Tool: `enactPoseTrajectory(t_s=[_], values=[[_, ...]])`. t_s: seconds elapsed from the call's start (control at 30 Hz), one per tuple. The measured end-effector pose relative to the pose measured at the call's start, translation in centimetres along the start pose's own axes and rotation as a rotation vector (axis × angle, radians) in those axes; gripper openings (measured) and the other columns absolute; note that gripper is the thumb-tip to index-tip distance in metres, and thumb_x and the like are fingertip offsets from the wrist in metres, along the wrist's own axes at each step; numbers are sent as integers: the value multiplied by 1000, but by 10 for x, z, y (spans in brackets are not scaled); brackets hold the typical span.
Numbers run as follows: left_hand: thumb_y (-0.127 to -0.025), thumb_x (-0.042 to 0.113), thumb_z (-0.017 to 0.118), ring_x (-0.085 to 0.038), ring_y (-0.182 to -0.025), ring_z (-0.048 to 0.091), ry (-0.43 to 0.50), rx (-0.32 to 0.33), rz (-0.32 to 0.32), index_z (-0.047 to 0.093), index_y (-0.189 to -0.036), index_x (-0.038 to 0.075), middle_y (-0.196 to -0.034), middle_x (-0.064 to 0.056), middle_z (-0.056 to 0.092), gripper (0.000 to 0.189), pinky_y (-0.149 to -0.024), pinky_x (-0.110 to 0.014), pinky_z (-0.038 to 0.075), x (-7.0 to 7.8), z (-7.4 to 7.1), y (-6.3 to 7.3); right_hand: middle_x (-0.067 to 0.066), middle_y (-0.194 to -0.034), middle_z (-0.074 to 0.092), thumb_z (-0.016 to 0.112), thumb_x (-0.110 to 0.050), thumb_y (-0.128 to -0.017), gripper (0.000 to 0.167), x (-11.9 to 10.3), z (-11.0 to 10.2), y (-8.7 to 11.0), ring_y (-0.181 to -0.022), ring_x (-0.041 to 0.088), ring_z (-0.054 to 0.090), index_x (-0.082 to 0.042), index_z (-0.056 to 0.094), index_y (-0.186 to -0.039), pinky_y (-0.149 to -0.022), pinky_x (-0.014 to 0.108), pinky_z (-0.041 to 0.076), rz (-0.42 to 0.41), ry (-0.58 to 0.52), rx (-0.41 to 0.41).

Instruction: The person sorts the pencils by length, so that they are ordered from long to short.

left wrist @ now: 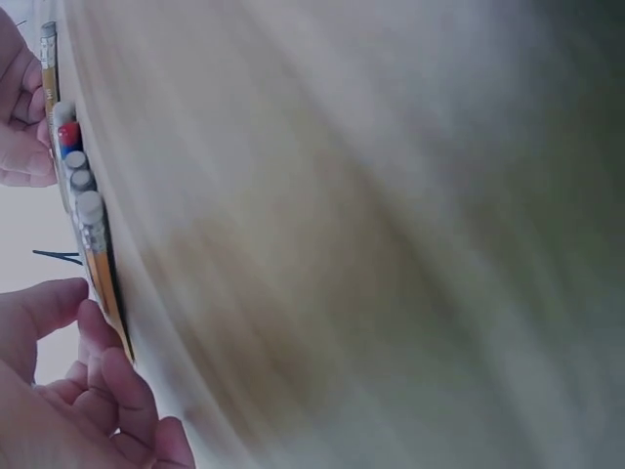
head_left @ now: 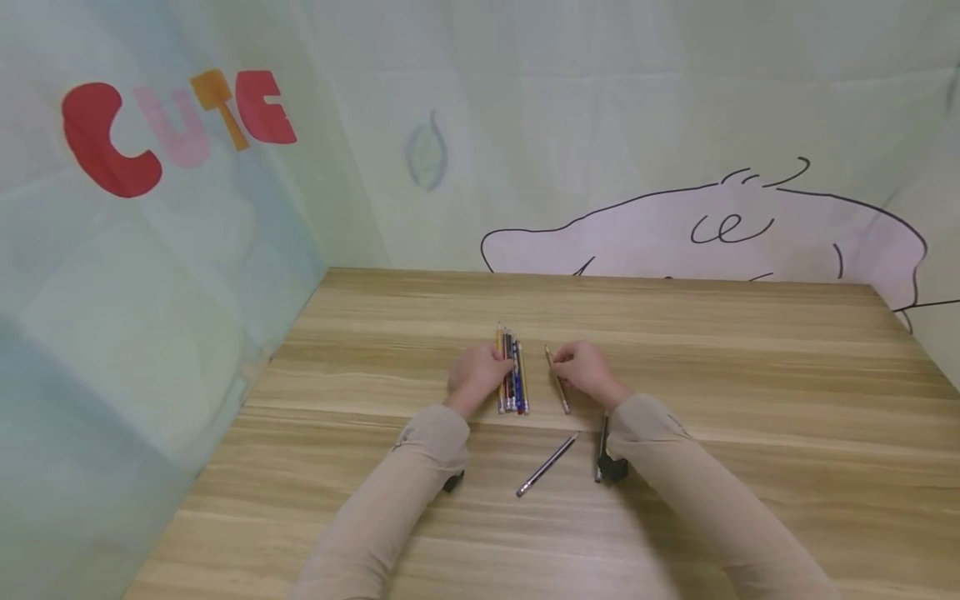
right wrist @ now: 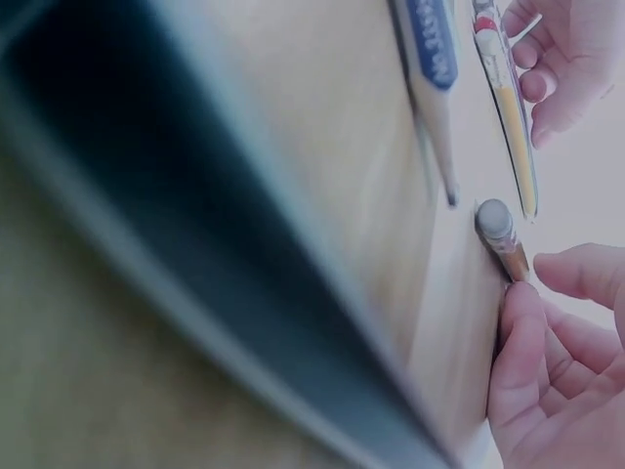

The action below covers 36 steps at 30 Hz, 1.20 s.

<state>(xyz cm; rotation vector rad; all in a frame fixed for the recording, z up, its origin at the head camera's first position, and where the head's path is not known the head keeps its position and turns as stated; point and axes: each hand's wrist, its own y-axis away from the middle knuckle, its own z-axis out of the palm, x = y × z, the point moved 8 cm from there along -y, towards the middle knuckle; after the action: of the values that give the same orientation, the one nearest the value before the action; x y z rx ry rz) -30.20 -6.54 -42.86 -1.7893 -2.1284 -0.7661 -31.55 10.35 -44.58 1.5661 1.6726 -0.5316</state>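
Note:
A row of several pencils (head_left: 513, 398) lies side by side on the wooden table, eraser ends toward me. My left hand (head_left: 476, 375) holds the row from its left side, thumb across the pencils and fingers curled by the outer orange pencil (left wrist: 102, 272). To the right of the row, my right hand (head_left: 588, 372) pinches a single yellowish pencil (head_left: 563, 397) between thumb and fingers. This pencil lies slightly tilted, its eraser end (right wrist: 496, 219) toward me. Part of the row is hidden under the left thumb.
Nearer to me, a dark pencil (head_left: 547, 464) lies diagonally on the table (head_left: 750, 350). Another dark pencil (head_left: 602, 446) lies beside the right sleeve, partly covered by a black wrist device (head_left: 613, 468). Printed cloth walls (head_left: 390, 167) stand behind and to the left.

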Motion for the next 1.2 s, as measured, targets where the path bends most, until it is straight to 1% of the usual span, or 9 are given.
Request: enactPoseTrajectory(t_s=[0.2,0.37,0.47,0.67,0.9,1.07,1.2], values=[[-80,38,59,-9,-50,41,21,2,1,57,-71,17,-62,5,55,23,-46,-22,30,-4,-2,-1,9,-73,64,60,-8,-79,11,-7,1,1,-54,10,52,1,63,-85,-49,20,44,-18,29,18],[-80,36,59,-9,-51,41,30,14,19,57,-70,17,-62,5,54,22,-46,-22,31,-5,-5,1,7,-71,63,62,-10,-77,10,-12,5,0,-55,11,51,-2,63,-83,-48,20,42,-5,85,34],[-80,35,59,-9,-52,42,31,18,34,57,-70,17,-63,5,54,20,-46,-22,31,-4,-5,2,6,-70,63,62,-9,-76,10,-14,9,-1,-54,10,50,-2,63,-83,-47,20,41,4,89,29],[-80,34,59,-10,-53,44,42,24,62,57,-71,17,-64,4,56,19,-47,-22,32,-2,-4,3,8,-72,62,62,-7,-77,9,-20,14,-3,-56,11,50,-1,63,-83,-48,20,42,15,44,9],[-79,33,61,-11,-55,46,28,43,88,58,-70,16,-65,3,57,19,-48,-23,32,1,-6,6,9,-75,64,62,-7,-76,11,-27,17,-4,-57,12,52,0,64,-85,-48,20,42,17,66,10],[-78,32,61,-11,-54,45,50,36,79,57,-70,16,-65,3,57,18,-48,-23,33,1,-7,8,10,-76,64,61,-8,-78,12,-28,19,-3,-57,12,52,0,63,-87,-48,20,43,32,31,-7],[-78,32,61,-11,-54,45,60,26,70,56,-71,16,-66,3,56,18,-48,-23,34,-1,-7,9,11,-75,64,61,-9,-79,13,-27,17,-1,-57,14,54,1,63,-88,-50,23,46,32,-14,-25]])
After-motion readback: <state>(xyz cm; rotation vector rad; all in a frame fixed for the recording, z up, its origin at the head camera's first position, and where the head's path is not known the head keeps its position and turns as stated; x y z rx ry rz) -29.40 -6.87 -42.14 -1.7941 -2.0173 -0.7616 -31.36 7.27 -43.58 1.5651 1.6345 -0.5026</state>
